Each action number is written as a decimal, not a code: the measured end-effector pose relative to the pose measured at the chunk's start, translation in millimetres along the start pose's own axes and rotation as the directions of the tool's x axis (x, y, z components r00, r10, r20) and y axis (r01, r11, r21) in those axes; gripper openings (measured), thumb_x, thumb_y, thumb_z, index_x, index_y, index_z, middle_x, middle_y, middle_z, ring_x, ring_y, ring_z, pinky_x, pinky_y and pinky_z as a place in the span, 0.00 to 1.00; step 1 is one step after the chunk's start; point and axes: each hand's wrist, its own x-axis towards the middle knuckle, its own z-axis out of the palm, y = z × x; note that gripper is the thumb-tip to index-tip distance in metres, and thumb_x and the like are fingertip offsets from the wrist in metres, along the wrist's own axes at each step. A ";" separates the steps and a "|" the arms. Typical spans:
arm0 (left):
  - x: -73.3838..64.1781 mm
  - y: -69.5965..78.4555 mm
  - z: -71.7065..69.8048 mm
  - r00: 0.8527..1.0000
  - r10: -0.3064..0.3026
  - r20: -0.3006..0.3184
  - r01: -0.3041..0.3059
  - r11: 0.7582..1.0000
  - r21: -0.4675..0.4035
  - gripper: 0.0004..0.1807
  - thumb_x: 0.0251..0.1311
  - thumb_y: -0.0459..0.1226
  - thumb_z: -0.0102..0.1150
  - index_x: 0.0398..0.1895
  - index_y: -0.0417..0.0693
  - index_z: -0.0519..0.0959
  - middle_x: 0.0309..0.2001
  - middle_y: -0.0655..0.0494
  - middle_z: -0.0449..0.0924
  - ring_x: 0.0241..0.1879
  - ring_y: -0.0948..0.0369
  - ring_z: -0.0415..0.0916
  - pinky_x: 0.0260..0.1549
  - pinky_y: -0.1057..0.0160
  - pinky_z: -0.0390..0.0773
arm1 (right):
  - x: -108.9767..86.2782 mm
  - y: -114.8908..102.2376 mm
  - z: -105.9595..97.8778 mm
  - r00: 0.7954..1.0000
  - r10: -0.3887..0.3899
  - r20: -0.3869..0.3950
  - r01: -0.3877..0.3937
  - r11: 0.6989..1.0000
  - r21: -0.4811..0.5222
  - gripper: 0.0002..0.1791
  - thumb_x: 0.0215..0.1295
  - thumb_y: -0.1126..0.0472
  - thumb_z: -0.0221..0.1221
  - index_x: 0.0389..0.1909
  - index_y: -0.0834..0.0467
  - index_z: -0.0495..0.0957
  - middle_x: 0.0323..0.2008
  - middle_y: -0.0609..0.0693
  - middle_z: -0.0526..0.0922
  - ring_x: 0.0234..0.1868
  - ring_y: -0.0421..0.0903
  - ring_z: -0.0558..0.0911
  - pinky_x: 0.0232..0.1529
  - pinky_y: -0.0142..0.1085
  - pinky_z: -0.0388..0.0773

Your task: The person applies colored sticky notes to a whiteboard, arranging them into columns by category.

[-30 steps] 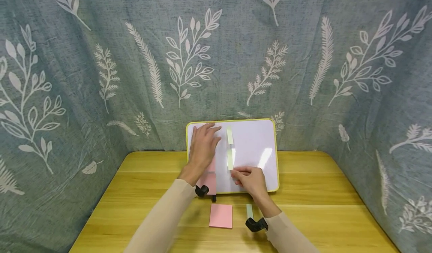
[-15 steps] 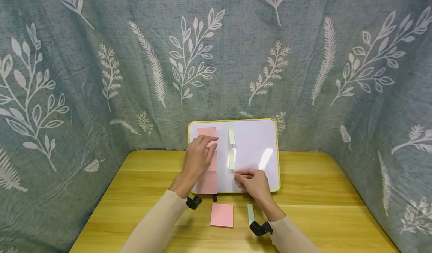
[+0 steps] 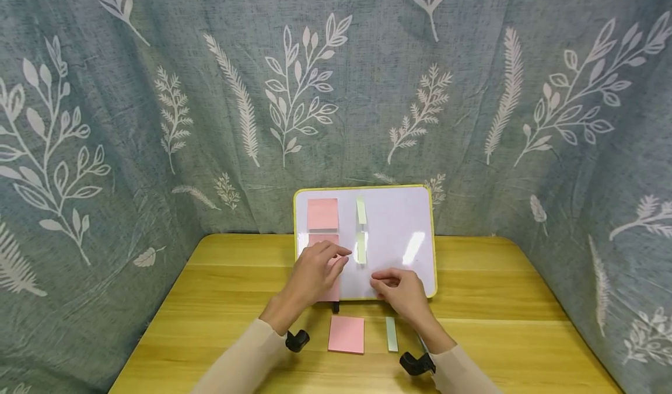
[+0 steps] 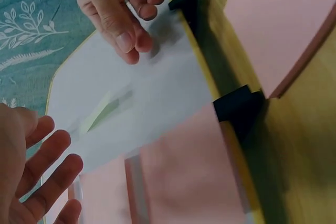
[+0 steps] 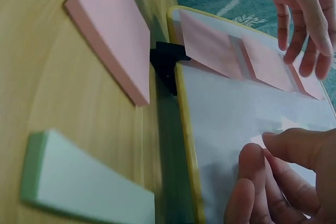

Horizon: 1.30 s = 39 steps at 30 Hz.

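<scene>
A whiteboard (image 3: 391,225) with a yellow rim leans at a slant on the table. Down its left side is a column of pink sticky notes (image 3: 322,214); two narrow pale green sticky notes (image 3: 361,248) stand one above the other to their right. My left hand (image 3: 314,270) hovers before the lower pink notes, its fingers loosely bent and holding nothing, partly covering them. Before the board's lower middle is my right hand (image 3: 403,290), fingers curled. Its thumb tip meets the index finger (image 5: 252,158), with nothing visible between them.
On the table in front of the board lie a pink sticky note pad (image 3: 346,334) and a narrow green sticky note pad (image 3: 392,334). Black feet (image 4: 239,106) support the board's lower edge. A patterned curtain (image 3: 336,90) surrounds the table.
My left hand has moved down from the top of the board, uncovering the top pink note. My right hand has drawn slightly down and right, away from the lower green note.
</scene>
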 end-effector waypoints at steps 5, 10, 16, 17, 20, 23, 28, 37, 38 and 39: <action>-11.8 5.2 4.2 0.996 0.010 0.087 -0.010 1.000 -0.010 0.09 0.84 0.41 0.71 0.57 0.51 0.94 0.50 0.58 0.94 0.46 0.55 0.89 0.56 0.48 0.86 | -3.9 5.8 -7.2 0.998 -0.046 0.037 0.048 0.997 -0.056 0.07 0.77 0.62 0.77 0.50 0.59 0.96 0.38 0.54 0.98 0.34 0.50 0.95 0.35 0.31 0.87; -21.9 8.9 11.7 0.991 0.013 0.132 -0.015 1.000 0.016 0.08 0.84 0.42 0.71 0.57 0.53 0.94 0.49 0.59 0.95 0.44 0.58 0.90 0.54 0.50 0.88 | -8.8 10.0 -12.1 0.995 -0.079 0.064 0.086 0.989 -0.123 0.07 0.77 0.61 0.77 0.50 0.57 0.97 0.39 0.52 0.98 0.35 0.48 0.95 0.37 0.30 0.86; -32.9 12.2 20.5 0.974 0.066 0.215 -0.063 0.998 -0.024 0.10 0.84 0.43 0.71 0.59 0.52 0.93 0.50 0.56 0.94 0.48 0.57 0.92 0.50 0.61 0.91 | -18.2 14.6 -19.3 0.989 -0.112 0.097 0.129 0.974 -0.188 0.07 0.76 0.61 0.78 0.50 0.56 0.97 0.42 0.49 0.99 0.36 0.37 0.92 0.40 0.29 0.86; -34.3 13.1 21.4 0.969 0.071 0.237 -0.065 0.997 -0.031 0.11 0.84 0.43 0.71 0.60 0.51 0.93 0.51 0.56 0.94 0.48 0.57 0.92 0.50 0.61 0.91 | -19.7 15.3 -20.7 0.987 -0.119 0.110 0.139 0.972 -0.190 0.07 0.76 0.61 0.78 0.50 0.57 0.96 0.42 0.49 0.98 0.36 0.37 0.91 0.39 0.29 0.87; -37.6 17.4 23.4 0.948 0.048 0.314 -0.038 0.999 -0.039 0.13 0.86 0.46 0.69 0.63 0.53 0.92 0.55 0.57 0.93 0.51 0.57 0.91 0.53 0.61 0.90 | -23.6 18.7 -25.2 0.978 -0.151 0.147 0.178 0.964 -0.197 0.07 0.76 0.61 0.78 0.51 0.57 0.95 0.43 0.49 0.98 0.36 0.37 0.91 0.40 0.29 0.88; -40.8 22.6 26.3 0.923 0.015 0.385 -0.005 1.000 -0.029 0.15 0.86 0.48 0.68 0.65 0.55 0.91 0.58 0.59 0.93 0.53 0.58 0.91 0.55 0.62 0.89 | -28.0 23.3 -29.9 0.964 -0.188 0.189 0.227 0.950 -0.215 0.07 0.76 0.61 0.78 0.51 0.56 0.95 0.44 0.49 0.98 0.37 0.36 0.91 0.42 0.30 0.89; -44.5 28.5 33.7 0.895 0.010 0.445 0.005 0.999 -0.032 0.18 0.86 0.50 0.69 0.67 0.54 0.91 0.60 0.57 0.92 0.52 0.58 0.91 0.55 0.63 0.88 | -36.4 31.0 -39.4 0.936 -0.241 0.257 0.307 0.916 -0.259 0.10 0.76 0.60 0.79 0.53 0.57 0.94 0.48 0.49 0.97 0.40 0.35 0.90 0.45 0.32 0.90; -47.9 35.4 43.7 0.853 0.001 0.523 -0.020 0.999 0.030 0.22 0.85 0.56 0.67 0.71 0.58 0.89 0.66 0.62 0.89 0.62 0.64 0.87 0.64 0.59 0.86 | -47.2 36.3 -51.0 0.866 -0.352 0.354 0.475 0.798 -0.370 0.17 0.71 0.53 0.83 0.56 0.53 0.94 0.49 0.45 0.94 0.46 0.46 0.91 0.50 0.41 0.90; -47.4 36.0 44.3 0.853 0.006 0.522 -0.029 0.999 0.037 0.22 0.85 0.56 0.67 0.71 0.59 0.89 0.66 0.62 0.89 0.63 0.63 0.87 0.64 0.58 0.86 | -47.0 36.9 -51.8 0.862 -0.352 0.365 0.482 0.792 -0.374 0.18 0.71 0.53 0.83 0.57 0.54 0.94 0.50 0.45 0.94 0.47 0.46 0.91 0.50 0.40 0.90; -46.8 36.7 45.1 0.853 0.011 0.522 -0.040 0.998 0.045 0.23 0.85 0.57 0.67 0.71 0.59 0.89 0.66 0.63 0.89 0.63 0.63 0.87 0.65 0.58 0.86 | -47.1 37.3 -52.5 0.858 -0.351 0.376 0.488 0.786 -0.380 0.19 0.72 0.52 0.83 0.57 0.54 0.93 0.51 0.45 0.94 0.48 0.46 0.91 0.51 0.40 0.90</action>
